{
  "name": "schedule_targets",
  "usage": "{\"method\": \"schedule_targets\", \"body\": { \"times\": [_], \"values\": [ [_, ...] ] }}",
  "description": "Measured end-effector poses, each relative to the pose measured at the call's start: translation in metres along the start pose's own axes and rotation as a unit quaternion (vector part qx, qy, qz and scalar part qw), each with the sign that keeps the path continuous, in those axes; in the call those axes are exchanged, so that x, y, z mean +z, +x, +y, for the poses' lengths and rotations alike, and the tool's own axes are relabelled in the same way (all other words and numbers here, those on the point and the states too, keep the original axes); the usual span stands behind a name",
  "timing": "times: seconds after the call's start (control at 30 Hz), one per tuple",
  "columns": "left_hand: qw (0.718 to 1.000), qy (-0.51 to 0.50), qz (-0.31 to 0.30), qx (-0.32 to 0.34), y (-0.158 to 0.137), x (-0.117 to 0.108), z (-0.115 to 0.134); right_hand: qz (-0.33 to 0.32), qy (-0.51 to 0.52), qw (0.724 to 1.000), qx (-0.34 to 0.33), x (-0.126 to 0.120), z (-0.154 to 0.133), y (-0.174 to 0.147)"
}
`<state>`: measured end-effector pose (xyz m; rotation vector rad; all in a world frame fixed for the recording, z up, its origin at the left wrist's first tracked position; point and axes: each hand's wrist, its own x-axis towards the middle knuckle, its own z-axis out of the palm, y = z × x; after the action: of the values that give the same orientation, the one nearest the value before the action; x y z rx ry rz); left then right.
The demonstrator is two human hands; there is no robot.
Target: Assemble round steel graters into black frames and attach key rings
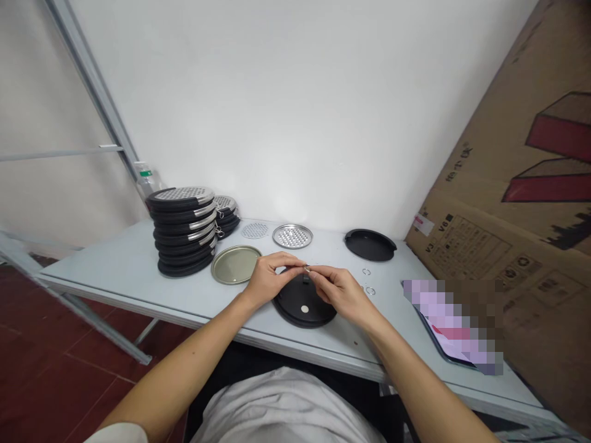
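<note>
Metal ring (307, 268) pinched by both hands (266, 278) (339, 291) above black lid (302, 304), stacked lids (184, 231) left.

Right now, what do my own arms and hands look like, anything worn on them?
Both forearms are bare, with no long sleeves, gloves, watch or visible rings on the left hand or right hand. A white short sleeve edge shows at the left upper arm.

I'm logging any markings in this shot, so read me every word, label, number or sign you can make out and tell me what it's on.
"V3" and "V6": possibly, on the cardboard box, near its lower left; uncertain.
Dark characters higher on the box: too blurred to read.
Printed panels and symbols on the box: too small to read.
White-and-red sticker on the box: unreadable.
Green-banded bottle behind the stack of discs: no legible text.
Pixelated item on the table: unreadable.
</note>
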<state>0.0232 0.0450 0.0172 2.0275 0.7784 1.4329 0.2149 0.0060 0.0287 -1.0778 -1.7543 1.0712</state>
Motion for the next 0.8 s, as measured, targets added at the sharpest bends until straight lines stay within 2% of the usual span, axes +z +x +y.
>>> {"method": "schedule_targets", "body": {
  "times": [0.17, 0.27, 0.47, 0.63, 0.8],
  "values": [
    [0.981, -0.123, 0.013, -0.15, 0.002, 0.002, 0.0, 0.065, -0.107, 0.992, -0.01, -0.006, 0.002, 0.002],
    [0.975, -0.134, -0.003, -0.18, 0.003, 0.002, 0.002, 0.068, -0.16, 0.984, -0.037, -0.002, 0.003, 0.003],
    [0.985, -0.112, -0.036, -0.128, 0.001, 0.002, 0.004, 0.093, -0.215, 0.969, -0.072, 0.005, 0.007, 0.004],
    [0.985, -0.111, -0.061, -0.116, -0.002, 0.004, 0.003, 0.094, -0.229, 0.966, -0.079, 0.005, 0.007, 0.004],
    [0.997, -0.029, -0.058, -0.043, -0.003, 0.002, -0.001, 0.087, -0.226, 0.967, -0.086, 0.007, 0.007, 0.004]
  ]
}}
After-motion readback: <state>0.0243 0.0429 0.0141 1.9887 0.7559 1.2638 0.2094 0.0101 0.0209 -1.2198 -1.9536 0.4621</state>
